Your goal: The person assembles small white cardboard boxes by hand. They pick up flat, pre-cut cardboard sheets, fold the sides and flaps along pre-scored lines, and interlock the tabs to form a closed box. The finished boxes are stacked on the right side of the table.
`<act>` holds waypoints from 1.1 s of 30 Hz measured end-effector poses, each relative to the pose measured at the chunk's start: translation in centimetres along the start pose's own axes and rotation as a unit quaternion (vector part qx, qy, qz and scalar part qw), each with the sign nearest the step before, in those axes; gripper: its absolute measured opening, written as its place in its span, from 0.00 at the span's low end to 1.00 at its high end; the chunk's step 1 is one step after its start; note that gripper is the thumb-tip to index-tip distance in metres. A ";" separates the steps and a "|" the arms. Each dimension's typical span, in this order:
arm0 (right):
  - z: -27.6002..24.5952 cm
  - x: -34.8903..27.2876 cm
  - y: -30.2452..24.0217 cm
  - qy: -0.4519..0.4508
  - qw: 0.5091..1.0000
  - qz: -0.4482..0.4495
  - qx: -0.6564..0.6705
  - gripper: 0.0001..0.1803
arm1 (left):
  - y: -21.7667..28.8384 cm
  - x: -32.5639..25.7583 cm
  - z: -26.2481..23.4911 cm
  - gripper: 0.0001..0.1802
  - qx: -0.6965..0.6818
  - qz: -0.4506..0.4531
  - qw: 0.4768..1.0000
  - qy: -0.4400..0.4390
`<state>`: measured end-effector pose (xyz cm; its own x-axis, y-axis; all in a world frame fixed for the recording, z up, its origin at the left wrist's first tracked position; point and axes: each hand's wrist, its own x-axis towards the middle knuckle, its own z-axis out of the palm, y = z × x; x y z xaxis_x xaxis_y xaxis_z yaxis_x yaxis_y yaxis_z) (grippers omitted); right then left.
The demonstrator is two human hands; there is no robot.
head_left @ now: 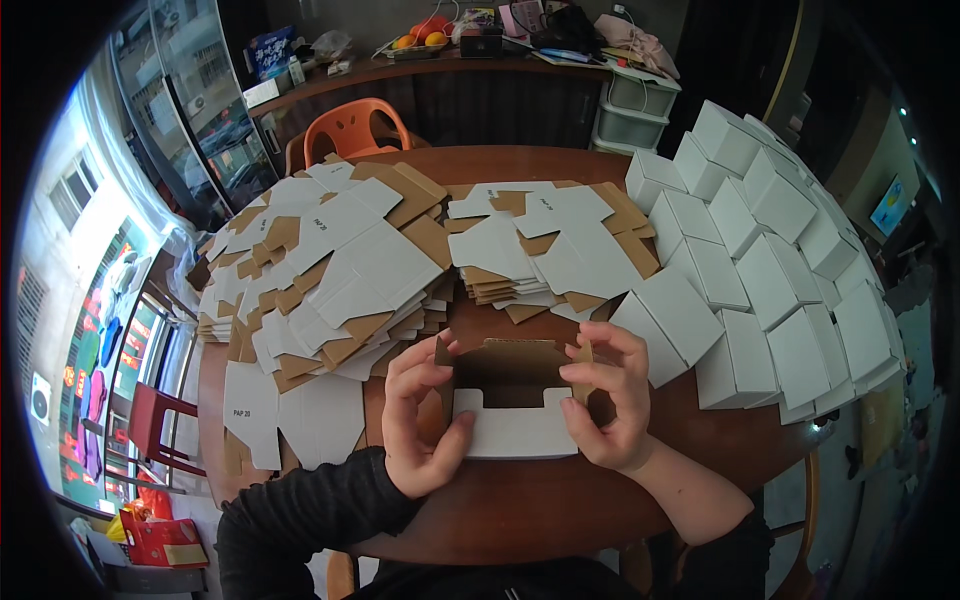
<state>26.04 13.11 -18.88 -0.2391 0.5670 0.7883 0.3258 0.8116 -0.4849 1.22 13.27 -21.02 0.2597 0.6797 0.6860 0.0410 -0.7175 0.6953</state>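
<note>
While the left hand [418, 425] grips one side of a partly folded box [518, 432], the right hand [615, 405] grasps its opposite side, the box sitting between them. Flat cardboard blanks [375, 275] lie beyond the left hand; white boxes [778, 282] are stacked right of the right hand.

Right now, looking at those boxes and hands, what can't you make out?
Head view: underside of the open box between left hand and right hand, hidden by its walls.
Head view: insides of the stacked white boxes, hidden by their outer walls.
Head view: legs of the orange chair, hidden behind the table.
</note>
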 end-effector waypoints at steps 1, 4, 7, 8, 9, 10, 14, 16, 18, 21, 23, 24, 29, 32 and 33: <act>-0.1 -0.1 0.2 -0.012 1.000 -0.002 0.000 0.24 | 0.0 -0.1 0.0 0.34 0.007 -0.002 1.000 -0.002; 0.0 0.4 -0.3 -0.034 0.995 0.039 0.086 0.28 | 0.1 -0.2 -0.1 0.40 -0.010 -0.023 1.000 -0.009; -0.1 0.6 0.2 -0.082 0.984 0.049 0.148 0.32 | 0.2 -0.3 0.0 0.43 -0.042 -0.049 0.998 -0.007; -0.3 0.7 0.4 -0.103 0.981 0.043 0.157 0.34 | 0.5 -0.2 0.0 0.43 -0.051 -0.070 0.996 -0.005; -0.6 0.7 0.3 -0.112 0.982 0.051 0.142 0.35 | 0.9 0.0 0.0 0.42 -0.059 -0.091 0.994 -0.003; -0.9 0.9 0.0 -0.122 0.982 0.060 0.127 0.35 | 1.1 0.1 0.0 0.42 -0.068 -0.112 0.991 0.000; -0.6 0.8 0.0 -0.113 0.982 0.076 0.129 0.38 | 0.3 -0.2 -0.1 0.42 -0.131 -0.122 0.984 -0.025; -0.7 0.8 0.1 -0.097 0.985 0.091 0.109 0.38 | -0.1 0.0 0.2 0.42 -0.138 -0.090 0.986 -0.035; -0.8 0.8 0.3 -0.083 0.985 0.109 0.105 0.38 | -0.5 -0.2 0.4 0.43 -0.156 -0.091 0.983 -0.029; -0.7 1.0 0.6 -0.061 0.984 0.118 0.119 0.38 | -0.3 0.0 0.2 0.44 -0.150 -0.084 0.984 -0.045; -0.7 1.1 0.8 -0.045 0.988 0.102 0.111 0.37 | -0.3 0.0 0.2 0.46 -0.141 -0.087 0.984 -0.058; -0.5 0.9 1.0 -0.038 0.991 0.085 0.099 0.37 | -0.3 0.0 0.2 0.46 -0.137 -0.094 0.984 -0.063; -1.0 1.2 1.1 -0.101 0.989 0.047 0.094 0.37 | -0.6 -0.1 0.5 0.46 -0.145 -0.111 0.980 -0.075; -1.7 2.0 0.5 -0.148 0.982 0.082 0.082 0.40 | -0.4 -0.2 0.6 0.46 -0.154 -0.125 0.977 -0.073; -1.7 2.1 0.4 -0.149 0.981 0.089 0.085 0.41 | -0.3 -0.2 0.6 0.46 -0.153 -0.129 0.977 -0.072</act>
<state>27.20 14.40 -16.79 -0.4570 0.6975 0.5519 0.2358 0.6933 -0.6810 1.75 13.22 -21.53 0.4122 0.7881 0.4572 -0.1613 -0.4308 0.8879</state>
